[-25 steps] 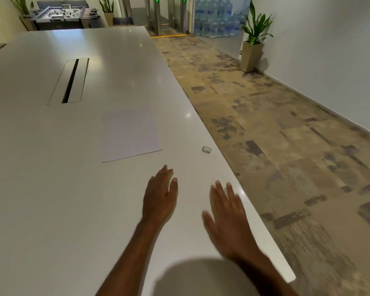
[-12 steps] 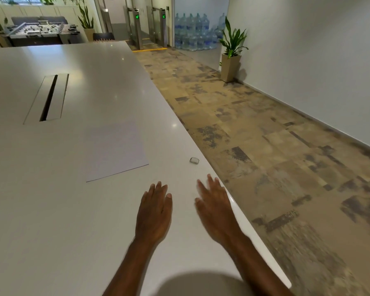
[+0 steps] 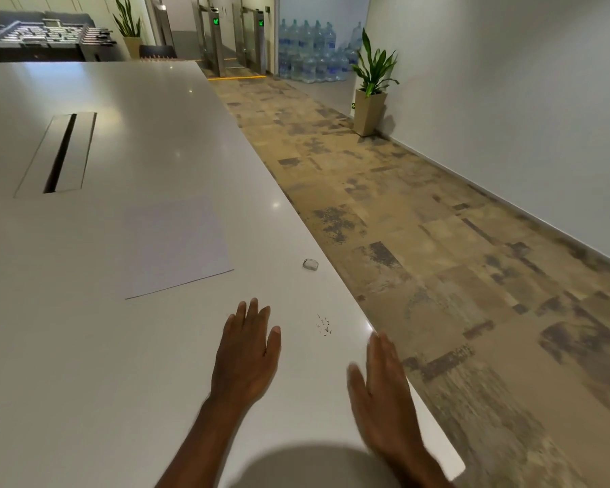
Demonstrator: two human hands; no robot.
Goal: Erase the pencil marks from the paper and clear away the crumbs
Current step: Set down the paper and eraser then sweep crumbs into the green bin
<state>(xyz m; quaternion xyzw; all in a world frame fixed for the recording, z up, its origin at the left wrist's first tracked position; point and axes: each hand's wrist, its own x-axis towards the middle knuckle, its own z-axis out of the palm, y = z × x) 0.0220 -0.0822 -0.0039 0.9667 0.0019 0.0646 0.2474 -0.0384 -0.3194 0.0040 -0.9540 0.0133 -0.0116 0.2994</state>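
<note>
A blank white sheet of paper (image 3: 175,246) lies flat on the long white table (image 3: 127,142). A small grey-white eraser (image 3: 310,264) rests to its right, close to the table's right edge. A little cluster of dark eraser crumbs (image 3: 324,326) sits on the table between my two hands. My left hand (image 3: 249,350) lies flat, palm down, left of the crumbs and holds nothing. My right hand (image 3: 384,392) is blurred, flat with fingers extended, at the table's right edge, below and right of the crumbs, holding nothing.
A cable slot (image 3: 62,155) is set into the table at the far left. Patterned carpet floor (image 3: 437,258) runs along the table's right edge. A potted plant (image 3: 372,96) stands by the wall, water bottles (image 3: 312,52) and a foosball table (image 3: 43,38) further back.
My right hand has pulled back to the right, toward the table edge, uncovering the crumbs. My left hand stays flat. The view has shifted a little.
</note>
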